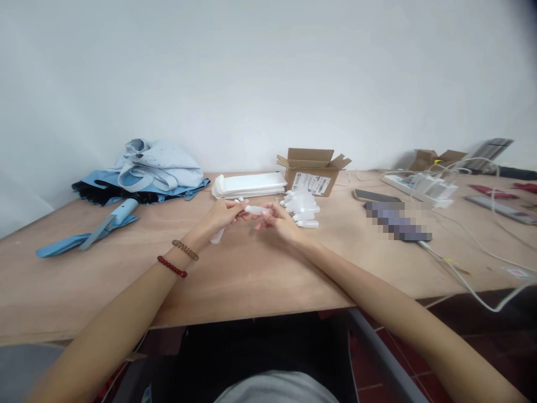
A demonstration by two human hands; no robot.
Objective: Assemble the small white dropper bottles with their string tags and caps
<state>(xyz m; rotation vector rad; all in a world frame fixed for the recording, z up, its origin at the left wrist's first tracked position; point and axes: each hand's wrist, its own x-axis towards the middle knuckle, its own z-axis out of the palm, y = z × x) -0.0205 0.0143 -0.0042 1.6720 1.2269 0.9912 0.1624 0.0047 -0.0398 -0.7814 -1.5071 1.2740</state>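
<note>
Both my hands meet over the middle of the wooden table. My left hand and my right hand pinch the two ends of a small white tube-shaped bottle held level between them. A clear plastic sleeve hangs down under my left hand. Just behind my right hand lies a heap of several more small white bottles. A stack of flat white packets lies behind the hands.
An open cardboard box stands at the back centre. Blue clothing and a folded umbrella lie at the left. Phones, a power strip and white cables cover the right side, with a second box behind.
</note>
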